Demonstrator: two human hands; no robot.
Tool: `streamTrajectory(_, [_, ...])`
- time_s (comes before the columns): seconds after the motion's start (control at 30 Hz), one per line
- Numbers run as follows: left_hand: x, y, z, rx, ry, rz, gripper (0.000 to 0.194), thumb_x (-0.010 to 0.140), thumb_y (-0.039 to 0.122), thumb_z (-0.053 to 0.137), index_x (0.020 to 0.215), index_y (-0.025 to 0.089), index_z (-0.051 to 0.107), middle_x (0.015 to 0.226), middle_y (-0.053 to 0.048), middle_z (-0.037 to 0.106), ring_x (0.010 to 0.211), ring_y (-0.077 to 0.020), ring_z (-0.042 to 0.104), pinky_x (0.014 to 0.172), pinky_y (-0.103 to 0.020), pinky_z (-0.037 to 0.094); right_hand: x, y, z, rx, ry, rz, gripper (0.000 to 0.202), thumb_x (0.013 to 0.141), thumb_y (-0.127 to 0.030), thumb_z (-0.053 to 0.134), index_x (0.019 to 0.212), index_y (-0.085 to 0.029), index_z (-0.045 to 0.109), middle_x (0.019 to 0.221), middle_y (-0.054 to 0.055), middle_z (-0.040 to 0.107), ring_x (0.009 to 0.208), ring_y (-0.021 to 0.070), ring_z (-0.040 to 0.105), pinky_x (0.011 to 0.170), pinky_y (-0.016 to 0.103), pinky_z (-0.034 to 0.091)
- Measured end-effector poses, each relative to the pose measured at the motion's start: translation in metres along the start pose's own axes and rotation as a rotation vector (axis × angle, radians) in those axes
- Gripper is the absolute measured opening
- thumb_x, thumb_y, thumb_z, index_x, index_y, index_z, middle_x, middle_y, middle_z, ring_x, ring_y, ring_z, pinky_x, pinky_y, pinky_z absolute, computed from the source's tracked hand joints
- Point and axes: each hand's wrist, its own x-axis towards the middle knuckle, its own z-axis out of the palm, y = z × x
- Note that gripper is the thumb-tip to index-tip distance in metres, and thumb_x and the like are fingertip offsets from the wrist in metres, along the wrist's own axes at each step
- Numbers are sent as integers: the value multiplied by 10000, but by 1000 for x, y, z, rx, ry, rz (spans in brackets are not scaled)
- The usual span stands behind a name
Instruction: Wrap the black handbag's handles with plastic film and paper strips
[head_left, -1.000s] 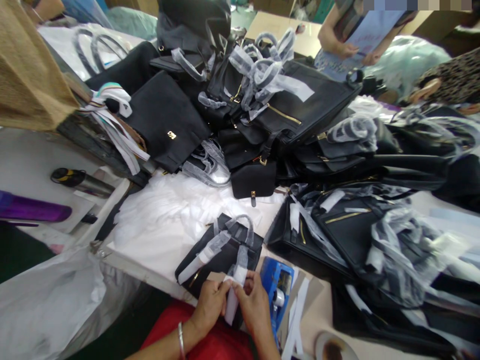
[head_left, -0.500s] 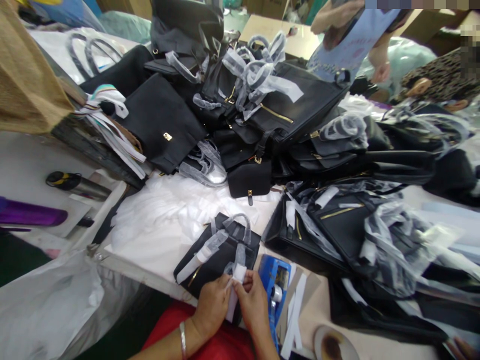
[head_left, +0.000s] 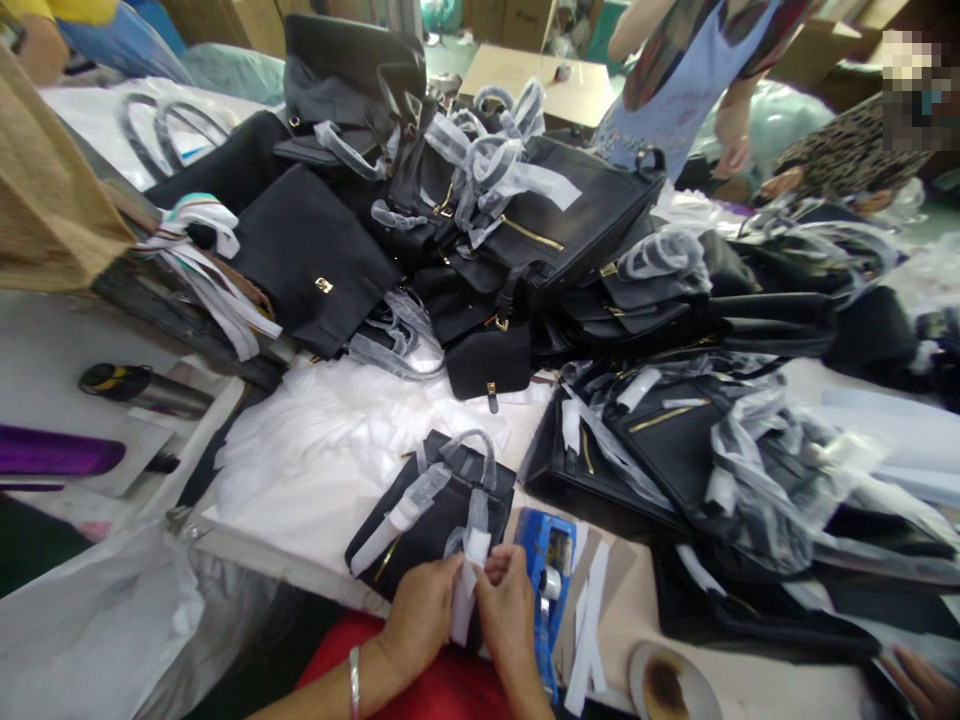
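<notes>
A small black handbag (head_left: 397, 555) with plastic-wrapped handles and a gold zip lies at the table's near edge. My left hand (head_left: 424, 610) is closed on a white wrapping strip (head_left: 464, 590) on the bag's right side. My right hand (head_left: 506, 600) pinches the same strip from the right, its thumb and fingers pressed together. The fingertips of both hands are close to each other, just below the white band on the handle strap. Right of my right hand stands a blue tape dispenser (head_left: 549, 585).
Black bags (head_left: 315, 260) are piled across the back. More wrapped bags (head_left: 667, 440) lie at the right. White sheets (head_left: 300, 425) spread at the left. Paper strips (head_left: 587, 620) and a round dish (head_left: 671, 685) sit near the front. People stand behind; another person's hand (head_left: 926, 685) shows lower right.
The view has shifted slightly, moving the piled bags leftward in the picture. My hands stay on the strip, with the right fingers a little farther from the left ones.
</notes>
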Motion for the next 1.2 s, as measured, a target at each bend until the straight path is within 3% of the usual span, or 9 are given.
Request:
streamTrajectory(0.13, [10, -5, -6, -161, -44, -76, 452, 947, 462, 373, 770, 170, 669, 427, 9, 537, 379, -157, 525, 422, -219, 354, 0, 7, -1, -31, -56, -75, 129, 751, -289, 619, 781, -205, 527, 690, -2, 595, 632, 189, 590, 602, 280, 443])
streamTrajectory(0.27, [17, -5, -8, -250, -7, -151, 427, 878, 520, 468, 690, 167, 617, 409, 36, 480, 330, -132, 459, 361, -209, 255, -2, 11, -2, 5, -91, -150, 88, 773, -270, 593, 784, -189, 560, 740, 18, 609, 670, 183, 589, 620, 269, 434])
streamTrajectory(0.5, [24, -11, -2, -403, -74, -222, 264, 722, 368, 635, 615, 202, 460, 419, 80, 430, 312, -101, 388, 325, -191, 208, -3, 9, -1, 99, -103, -27, 60, 751, -207, 529, 744, -191, 587, 743, 14, 614, 704, 186, 579, 626, 260, 412])
streamTrajectory(0.9, [32, -4, -9, -368, -126, -248, 162, 675, 263, 614, 608, 192, 485, 442, 74, 418, 367, -104, 365, 372, -205, 211, -1, 9, -5, 192, -150, -18, 117, 758, -179, 495, 751, -189, 611, 762, 16, 620, 745, 188, 587, 672, 265, 430])
streamTrajectory(1.1, [31, -2, -10, -343, -105, -217, 155, 681, 232, 630, 596, 181, 511, 490, 54, 459, 454, -113, 391, 450, -217, 238, -8, -8, -19, 316, -290, 2, 163, 803, -319, 608, 897, -199, 663, 925, 48, 651, 888, 219, 633, 772, 288, 492])
streamTrajectory(1.2, [31, -4, -8, -337, -59, -164, 226, 702, 285, 665, 586, 174, 505, 547, 34, 496, 527, -126, 419, 488, -221, 266, -10, -9, -19, 324, -269, 54, 250, 820, -414, 618, 926, -194, 672, 936, 61, 676, 918, 236, 645, 807, 305, 503])
